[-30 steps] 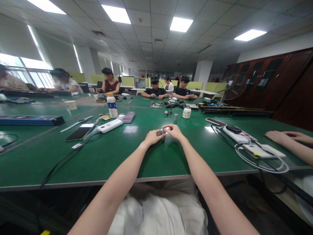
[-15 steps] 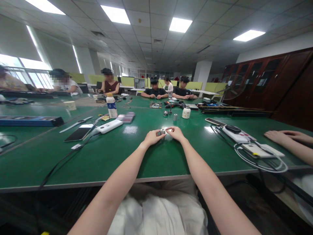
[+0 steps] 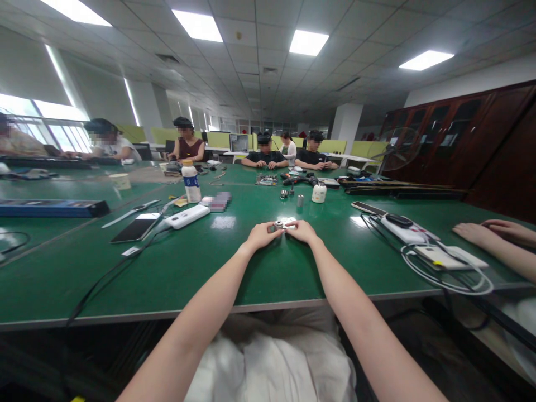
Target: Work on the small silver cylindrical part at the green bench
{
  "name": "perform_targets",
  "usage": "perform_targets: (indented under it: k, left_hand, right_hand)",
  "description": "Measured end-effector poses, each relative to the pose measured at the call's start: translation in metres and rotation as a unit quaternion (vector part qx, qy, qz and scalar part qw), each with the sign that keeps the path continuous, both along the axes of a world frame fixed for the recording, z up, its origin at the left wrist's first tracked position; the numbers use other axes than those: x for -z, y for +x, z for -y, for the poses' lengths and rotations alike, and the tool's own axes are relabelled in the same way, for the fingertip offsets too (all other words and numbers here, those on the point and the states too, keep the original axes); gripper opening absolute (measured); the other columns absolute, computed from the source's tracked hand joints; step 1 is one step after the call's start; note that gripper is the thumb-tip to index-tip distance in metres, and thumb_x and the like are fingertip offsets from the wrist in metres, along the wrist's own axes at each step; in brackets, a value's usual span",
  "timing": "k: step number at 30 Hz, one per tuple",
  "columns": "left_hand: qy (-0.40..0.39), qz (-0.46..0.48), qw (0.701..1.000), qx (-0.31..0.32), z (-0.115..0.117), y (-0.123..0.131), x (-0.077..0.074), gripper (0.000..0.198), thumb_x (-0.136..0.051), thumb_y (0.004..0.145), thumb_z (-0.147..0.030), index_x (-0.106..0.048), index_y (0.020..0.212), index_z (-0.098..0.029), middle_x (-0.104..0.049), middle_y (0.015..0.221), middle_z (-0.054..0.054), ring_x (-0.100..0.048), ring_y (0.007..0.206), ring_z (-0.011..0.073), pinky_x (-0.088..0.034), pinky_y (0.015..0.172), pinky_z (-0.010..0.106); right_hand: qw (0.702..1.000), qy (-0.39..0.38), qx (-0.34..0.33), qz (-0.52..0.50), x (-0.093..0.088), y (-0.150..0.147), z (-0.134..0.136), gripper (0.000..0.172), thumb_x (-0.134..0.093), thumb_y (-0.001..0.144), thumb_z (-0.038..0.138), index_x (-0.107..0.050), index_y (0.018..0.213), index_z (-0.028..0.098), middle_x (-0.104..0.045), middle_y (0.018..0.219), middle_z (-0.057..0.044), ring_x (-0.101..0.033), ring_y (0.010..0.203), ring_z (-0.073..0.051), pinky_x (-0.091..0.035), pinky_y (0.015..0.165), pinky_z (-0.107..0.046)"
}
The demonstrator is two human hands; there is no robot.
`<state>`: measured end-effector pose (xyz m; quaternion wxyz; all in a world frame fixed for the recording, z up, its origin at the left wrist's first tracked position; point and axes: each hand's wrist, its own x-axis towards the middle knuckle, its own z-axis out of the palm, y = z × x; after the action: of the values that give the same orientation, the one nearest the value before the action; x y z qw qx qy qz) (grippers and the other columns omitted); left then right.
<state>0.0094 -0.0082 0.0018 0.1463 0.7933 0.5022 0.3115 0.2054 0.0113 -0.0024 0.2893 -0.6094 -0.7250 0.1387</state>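
Observation:
My left hand (image 3: 262, 234) is closed round a small silver metal cylinder (image 3: 278, 224) with a round top, held upright at the table surface. Just to its right, my right hand (image 3: 302, 231) has its thumb and fingers pinched together. Whatever lies between those fingertips is too small to make out. Beyond my hands stands a grey metal cylinder (image 3: 300, 200), with a shiny metal part (image 3: 284, 194) to its left.
A white patterned jar (image 3: 319, 192) and a power drill (image 3: 299, 178) are farther back. White power strips lie left (image 3: 188, 216) and right (image 3: 404, 229), with cables. A bottle (image 3: 191, 181) stands left. A neighbour's hands (image 3: 481, 231) rest at the right; other people sit opposite.
My right fingertips have come down from above the cylinder's level to lower beside it. My left hand stays in place with the cylinder.

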Motion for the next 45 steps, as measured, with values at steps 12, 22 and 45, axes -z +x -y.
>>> perform_targets:
  k: [12,22,45]
  left_hand:
    - [-0.008,0.0,1.0,-0.002,0.002,0.0,-0.002,0.057,-0.056,0.078,-0.062,-0.068,0.114,-0.019,-0.065,0.065,0.002,-0.059,0.062,0.0184,-0.035,0.054,0.023]
    - [-0.011,-0.004,1.0,-0.001,0.002,0.001,-0.002,0.051,-0.056,0.079,-0.061,-0.07,0.104,-0.019,-0.063,0.063,0.001,-0.059,0.061,0.0182,-0.034,0.052,0.023]
    - [-0.003,-0.008,1.0,0.007,0.001,0.0,-0.002,0.049,-0.055,0.08,-0.059,-0.07,0.103,-0.019,-0.062,0.064,0.001,-0.056,0.059,0.0168,-0.032,0.051,0.023]
  right_hand:
    - [0.997,0.041,0.038,-0.056,0.008,-0.01,-0.002,0.016,-0.073,0.072,0.037,-0.078,0.081,0.026,-0.064,0.062,-0.002,-0.055,0.057,-0.014,-0.035,0.051,-0.022]
    - [0.981,0.082,-0.052,-0.167,-0.004,-0.017,-0.01,0.038,-0.062,0.078,0.043,-0.075,0.096,0.012,-0.047,0.05,0.004,-0.038,0.048,-0.009,-0.027,0.045,-0.02]
    - [0.964,0.052,-0.152,-0.21,-0.02,-0.019,0.003,0.042,-0.06,0.076,0.039,-0.074,0.101,0.009,-0.051,0.05,0.003,-0.033,0.048,-0.008,-0.026,0.048,-0.021]
